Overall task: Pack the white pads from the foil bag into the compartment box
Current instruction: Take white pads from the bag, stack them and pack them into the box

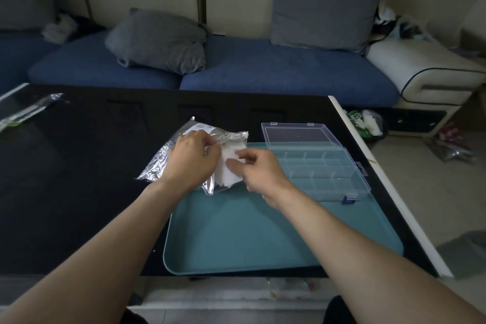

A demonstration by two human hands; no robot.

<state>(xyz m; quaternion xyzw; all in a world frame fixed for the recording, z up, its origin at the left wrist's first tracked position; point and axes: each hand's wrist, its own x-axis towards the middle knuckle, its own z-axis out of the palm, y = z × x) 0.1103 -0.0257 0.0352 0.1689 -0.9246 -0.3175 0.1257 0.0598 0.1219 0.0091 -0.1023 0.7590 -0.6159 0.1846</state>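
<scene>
Centre of frame: left hand clamped on mouth of foil bag; right hand pinching white pads half drawn out. Compartment box open at right on teal tray, compartments apparently empty. Risk: several pads drawn together, slipping from pinch, scattering; crinkled foil snagging stack.

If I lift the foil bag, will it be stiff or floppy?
Probably floppy: the foil bag is crumpled where the left hand holds it. Likely light, since it holds only thin white pads. Its shiny surface may be slippery.
</scene>
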